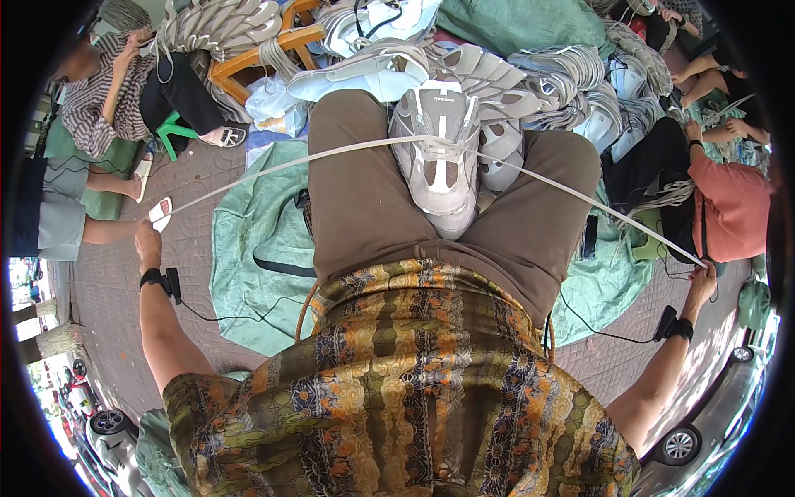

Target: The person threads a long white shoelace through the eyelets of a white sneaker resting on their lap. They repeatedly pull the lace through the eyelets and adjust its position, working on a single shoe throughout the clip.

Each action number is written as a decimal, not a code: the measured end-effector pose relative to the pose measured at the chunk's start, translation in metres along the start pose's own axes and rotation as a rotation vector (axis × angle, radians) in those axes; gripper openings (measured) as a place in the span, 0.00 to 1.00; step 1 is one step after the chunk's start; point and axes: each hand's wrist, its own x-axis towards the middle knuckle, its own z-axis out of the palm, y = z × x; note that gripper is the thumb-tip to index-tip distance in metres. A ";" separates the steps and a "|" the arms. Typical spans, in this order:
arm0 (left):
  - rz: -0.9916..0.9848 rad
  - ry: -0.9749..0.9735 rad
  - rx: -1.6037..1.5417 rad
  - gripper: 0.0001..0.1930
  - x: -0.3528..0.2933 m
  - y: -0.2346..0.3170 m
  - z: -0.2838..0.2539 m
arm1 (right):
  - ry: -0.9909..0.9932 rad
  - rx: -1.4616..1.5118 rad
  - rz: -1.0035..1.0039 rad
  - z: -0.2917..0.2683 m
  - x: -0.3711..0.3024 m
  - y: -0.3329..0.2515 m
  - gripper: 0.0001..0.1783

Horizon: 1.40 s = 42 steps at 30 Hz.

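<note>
A grey and white sneaker [441, 195] rests between my knees, its toe pointing toward me. A long pale shoelace [286, 171] crosses the sneaker's lacing area and runs out taut to both sides. Far out on the left, my left hand [149, 245] is closed on one end of the shoelace. My right hand [703, 286], equally far out on the right, pinches the other end. Another grey shoe [500, 157] sits just right of the sneaker, partly hidden by it and my right thigh.
Stacked grey and white shoe uppers [556, 70] lie beyond my knees, near an orange wooden stool [286, 39]. Green sheeting [248, 248] covers the ground around me. People sit or stand close on both sides, including a person in a coral shirt [730, 203]. Thin cables hang from my wristbands.
</note>
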 end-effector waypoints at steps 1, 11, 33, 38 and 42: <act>-0.019 -0.002 -0.004 0.12 -0.001 -0.002 0.002 | 0.019 0.098 0.031 0.000 -0.001 -0.002 0.11; 0.529 0.232 -0.502 0.04 -0.023 0.188 -0.068 | -0.564 0.828 -0.359 0.086 -0.164 -0.296 0.07; 0.585 -0.246 -1.306 0.07 -0.152 0.487 -0.060 | -0.733 0.501 -0.584 0.272 -0.283 -0.403 0.07; 0.541 -0.302 -1.254 0.07 -0.155 0.488 -0.054 | -0.632 0.501 -0.663 0.264 -0.284 -0.410 0.07; 0.595 -0.187 -1.255 0.08 -0.160 0.489 -0.055 | -0.581 0.484 -0.726 0.264 -0.284 -0.411 0.09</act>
